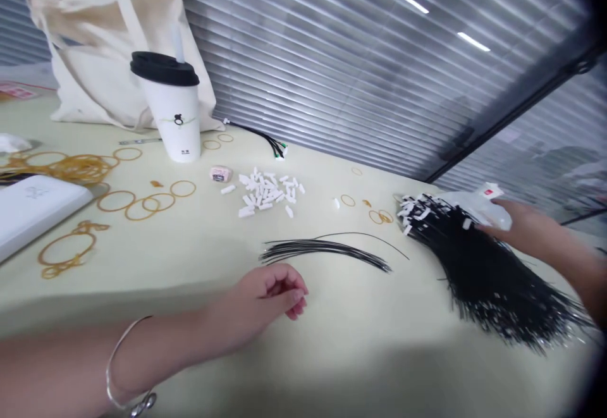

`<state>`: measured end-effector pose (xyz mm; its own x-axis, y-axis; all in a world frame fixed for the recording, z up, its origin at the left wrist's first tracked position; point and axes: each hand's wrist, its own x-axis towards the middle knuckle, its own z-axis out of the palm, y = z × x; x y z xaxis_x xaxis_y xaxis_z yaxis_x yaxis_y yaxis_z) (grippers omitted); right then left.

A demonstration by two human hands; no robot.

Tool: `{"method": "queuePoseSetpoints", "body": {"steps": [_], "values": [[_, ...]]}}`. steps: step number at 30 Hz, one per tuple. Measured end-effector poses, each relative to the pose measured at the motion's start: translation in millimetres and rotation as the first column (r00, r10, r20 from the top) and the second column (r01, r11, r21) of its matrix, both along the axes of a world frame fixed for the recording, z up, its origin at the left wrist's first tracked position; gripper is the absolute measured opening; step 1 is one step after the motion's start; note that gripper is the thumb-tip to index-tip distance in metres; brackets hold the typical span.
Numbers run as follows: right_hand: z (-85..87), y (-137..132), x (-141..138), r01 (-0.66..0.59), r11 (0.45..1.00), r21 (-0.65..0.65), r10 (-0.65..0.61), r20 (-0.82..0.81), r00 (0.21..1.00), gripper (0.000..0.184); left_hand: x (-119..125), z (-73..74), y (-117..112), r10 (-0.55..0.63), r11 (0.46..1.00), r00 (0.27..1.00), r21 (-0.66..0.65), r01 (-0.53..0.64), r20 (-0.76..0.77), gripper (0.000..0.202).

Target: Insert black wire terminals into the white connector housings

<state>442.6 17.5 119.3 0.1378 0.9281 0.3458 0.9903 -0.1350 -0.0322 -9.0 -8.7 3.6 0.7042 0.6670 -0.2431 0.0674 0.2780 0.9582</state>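
My left hand [270,295] rests on the pale table with its fingers curled in, and nothing shows inside them. Just beyond it lies a small bunch of thin black wires [327,250]. My right hand [515,225] reaches to the far side of a large heap of black wires with white connector ends [478,266] and lies against a clear plastic bag [478,206]; its fingers are hidden behind the heap. A pile of small white plastic connectors [265,193] sits farther back in the middle.
A white cup with a black lid [173,105] stands before a cream tote bag [102,38]. Several yellow rubber bands [118,200] are scattered at the left near a white box [33,206]. Window blinds [355,57] run along the table's far edge.
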Motion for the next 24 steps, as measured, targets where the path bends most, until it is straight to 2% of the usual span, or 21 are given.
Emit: {"method": "queuePoseSetpoints", "body": {"steps": [2, 6, 9, 11, 14, 16, 18, 19, 21, 24], "values": [[-26.5, 21, -31, -0.012, 0.997, -0.077, 0.007, -0.055, 0.998, 0.044, -1, -0.7, 0, -0.028, 0.999, 0.999, 0.029, 0.029, -0.033, 0.020], [-96.3, 73, -119, -0.202, 0.958, -0.205, 0.156, -0.219, 0.963, 0.039, -1, -2.2, -2, -0.076, 0.994, 0.993, 0.075, 0.083, -0.088, 0.022], [-130.5, 101, -165, -0.273, 0.946, -0.172, 0.216, -0.291, 0.932, 0.034, 0, -2.2, -5, -0.068, 0.995, 0.995, 0.069, 0.073, -0.075, 0.020], [-136.1, 105, -183, -0.298, 0.947, -0.122, 0.238, -0.360, 0.902, 0.026, 0, -1.2, -5, -0.044, 0.997, 0.997, 0.057, 0.047, -0.060, 0.020], [-124.8, 86, -206, -0.357, 0.931, -0.081, 0.259, -0.542, 0.799, 0.023, 0, 0.6, -2, 0.109, 0.994, 0.993, -0.018, -0.110, -0.052, 0.020], [-113.8, 59, -225, -0.478, 0.869, -0.131, 0.248, -0.719, 0.649, 0.027, 1, 0.5, 3, 0.272, 0.959, 0.961, -0.067, -0.275, -0.046, 0.024], [-107.7, 29, -245, -0.615, 0.766, -0.187, 0.144, -0.882, 0.448, 0.031, 1, -1.4, 8, 0.365, 0.928, 0.931, -0.094, -0.362, 0.017, 0.033], [-107.3, 17, -255, -0.667, 0.721, -0.191, 0.081, -0.932, 0.354, 0.030, 2, -2.7, 11, 0.367, 0.928, 0.929, -0.095, -0.361, 0.054, 0.035], [-110.7, -2, -268, -0.729, 0.664, -0.165, -0.046, -0.983, 0.180, 0.032, 2, -5.1, 14, 0.338, 0.941, 0.933, -0.046, -0.335, 0.128, 0.027], [-116.1, -10, -272, -0.779, 0.615, -0.121, -0.183, -0.983, 0.008, 0.035, 1, -5.0, 13, 0.292, 0.953, 0.942, 0.040, -0.302, 0.164, 0.009]]}}
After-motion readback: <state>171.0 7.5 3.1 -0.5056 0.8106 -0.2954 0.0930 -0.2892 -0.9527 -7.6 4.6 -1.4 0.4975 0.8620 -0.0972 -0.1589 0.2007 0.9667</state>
